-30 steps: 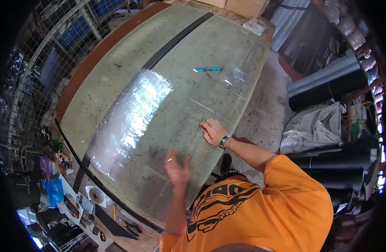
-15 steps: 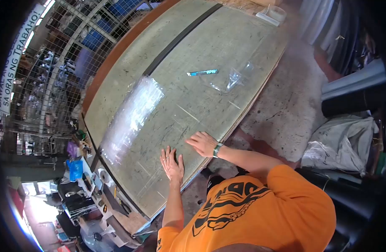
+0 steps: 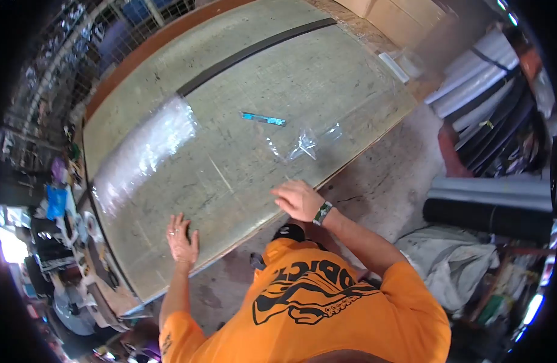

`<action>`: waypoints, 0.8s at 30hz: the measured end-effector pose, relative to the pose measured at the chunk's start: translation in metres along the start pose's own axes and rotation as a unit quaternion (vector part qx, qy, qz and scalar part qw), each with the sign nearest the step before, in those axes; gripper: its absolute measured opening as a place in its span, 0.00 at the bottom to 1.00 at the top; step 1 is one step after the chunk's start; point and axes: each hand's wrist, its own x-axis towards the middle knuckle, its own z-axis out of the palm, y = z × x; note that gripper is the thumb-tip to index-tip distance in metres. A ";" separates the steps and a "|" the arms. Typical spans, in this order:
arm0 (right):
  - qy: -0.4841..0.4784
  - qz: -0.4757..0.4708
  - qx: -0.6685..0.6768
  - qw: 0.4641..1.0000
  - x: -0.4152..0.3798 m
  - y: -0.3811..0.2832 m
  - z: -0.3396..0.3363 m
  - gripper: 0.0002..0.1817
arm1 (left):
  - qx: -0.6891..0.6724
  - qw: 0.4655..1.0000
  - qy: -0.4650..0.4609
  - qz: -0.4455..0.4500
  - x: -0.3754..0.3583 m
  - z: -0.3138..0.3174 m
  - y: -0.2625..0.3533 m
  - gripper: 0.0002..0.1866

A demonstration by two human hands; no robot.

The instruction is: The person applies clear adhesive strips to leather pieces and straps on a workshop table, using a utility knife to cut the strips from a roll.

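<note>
My left hand (image 3: 182, 242) rests palm down near the front edge of a large worktable (image 3: 230, 78), its fingers spread and nothing held. To the right, my right hand (image 3: 298, 200) is over the table's front edge with its fingers loosely bent and no object visible in them. Beyond the hands lies a blue cutter knife (image 3: 264, 118). Crumpled clear plastic film (image 3: 306, 145) is just past my right hand. A stack of shiny clear plastic sheets (image 3: 148, 151) lies to the left.
A dark flat strip (image 3: 254, 54) runs across the table from the plastic stack. Cardboard boxes (image 3: 405, 24) stand at the far end. Rolls of material (image 3: 487, 199) and a grey-white sack (image 3: 448, 260) are on the right. Tools and tape rolls (image 3: 92, 224) crowd the left side.
The camera view has turned, so the table and things on it appear rotated and shifted left. My hands are farther apart, the left still flat on the table.
</note>
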 end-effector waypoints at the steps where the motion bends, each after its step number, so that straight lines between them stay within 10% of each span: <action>1: 0.059 -0.030 0.014 0.998 0.011 0.006 -0.021 0.13 | -0.003 1.000 -0.001 0.000 0.000 -0.003 0.000 0.21; 13: 0.095 0.037 -0.126 0.987 0.155 0.148 -0.065 0.12 | 0.032 0.994 0.073 -0.072 0.022 0.022 0.019 0.18; 24: 0.001 0.062 -0.222 0.973 0.185 0.179 -0.043 0.14 | -0.151 0.985 0.037 0.069 0.201 0.101 0.306 0.30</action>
